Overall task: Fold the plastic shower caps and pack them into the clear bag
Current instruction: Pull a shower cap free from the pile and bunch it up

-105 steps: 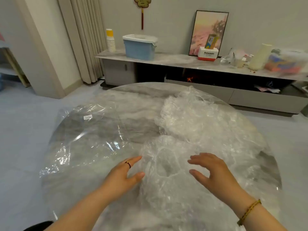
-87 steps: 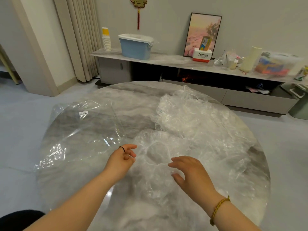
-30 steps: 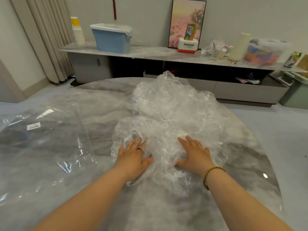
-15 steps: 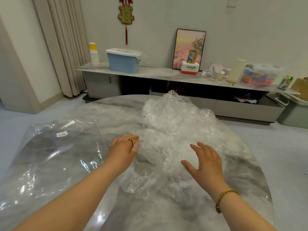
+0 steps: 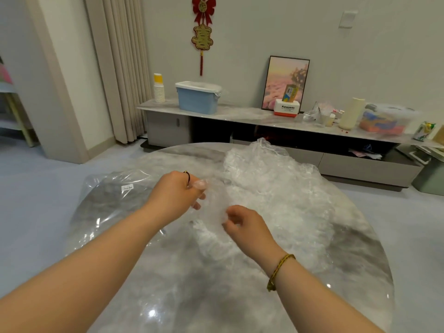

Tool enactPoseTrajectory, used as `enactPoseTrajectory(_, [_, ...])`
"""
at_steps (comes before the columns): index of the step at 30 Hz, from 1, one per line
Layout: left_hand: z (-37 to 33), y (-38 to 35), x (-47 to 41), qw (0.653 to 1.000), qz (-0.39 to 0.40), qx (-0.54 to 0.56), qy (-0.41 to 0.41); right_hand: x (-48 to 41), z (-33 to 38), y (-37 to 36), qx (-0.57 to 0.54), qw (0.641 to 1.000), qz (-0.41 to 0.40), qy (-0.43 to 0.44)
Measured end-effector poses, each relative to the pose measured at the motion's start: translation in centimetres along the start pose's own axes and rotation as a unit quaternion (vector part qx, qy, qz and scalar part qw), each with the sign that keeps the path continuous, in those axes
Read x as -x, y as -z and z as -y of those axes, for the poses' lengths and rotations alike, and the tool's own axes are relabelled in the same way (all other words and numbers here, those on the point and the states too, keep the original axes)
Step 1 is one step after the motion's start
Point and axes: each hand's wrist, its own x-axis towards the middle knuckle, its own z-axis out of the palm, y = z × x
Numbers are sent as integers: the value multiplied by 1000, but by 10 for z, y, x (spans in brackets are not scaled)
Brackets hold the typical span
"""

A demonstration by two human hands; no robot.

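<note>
A heap of crinkled clear shower caps (image 5: 271,186) covers the middle and right of the round marble table (image 5: 216,296). One shower cap (image 5: 211,227) is lifted at its edge above the tabletop and hangs between my hands. My left hand (image 5: 175,195) pinches its upper edge, fingers curled. Lower and to the right, my right hand (image 5: 242,224) pinches the same cap. The clear bag (image 5: 105,203), with a small white label, lies flat on the table's left side, beside my left hand.
Behind the table runs a low marble sideboard (image 5: 240,115) holding a blue lidded bin (image 5: 197,97), stacked paper cups (image 5: 159,88), a framed picture (image 5: 286,82) and a storage box (image 5: 384,121). Curtains (image 5: 120,68) hang at back left. Pale floor surrounds the table.
Both hands went from pressing flat on the heap to lifting off it. Now their fingers have curled and pinch one cap, raised off the table. The camera has tilted up.
</note>
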Motion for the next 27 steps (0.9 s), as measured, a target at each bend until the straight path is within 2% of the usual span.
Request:
enactPoseTrajectory(3, [10, 14, 7, 1000, 8, 14, 6, -4, -3, 5, -27, 998, -51, 3])
enactPoseTrajectory(5, [15, 21, 17, 1000, 6, 21, -14, -1, -3, 10, -56, 994, -85, 38])
enactPoseTrajectory(7, [22, 24, 31, 998, 22, 46, -21, 7, -5, 11, -43, 986, -124, 106])
enactPoseTrajectory(10, [36, 20, 56, 992, 97, 75, -21, 27, -23, 6, 73, 950, -160, 257])
enactPoseTrajectory(14, [66, -5, 88, 974, 221, 54, 13, 63, -67, -5, 196, 923, -59, 326])
enactPoseTrajectory(18, [93, -33, 104, 944, 327, -40, 27, 89, -96, -8, 301, 913, 107, 254])
enactPoseTrajectory(20, [100, -42, 106, 933, 351, -74, 31, 91, -100, -10, 314, 911, 178, 197])
enactPoseTrajectory(23, [105, -48, 105, 924, 363, -108, 49, 92, -102, -15, 291, 921, 224, 128])
enactPoseTrajectory(27, [110, -45, 102, 933, 342, -80, 78, 95, -97, -15, 292, 915, 254, 116])
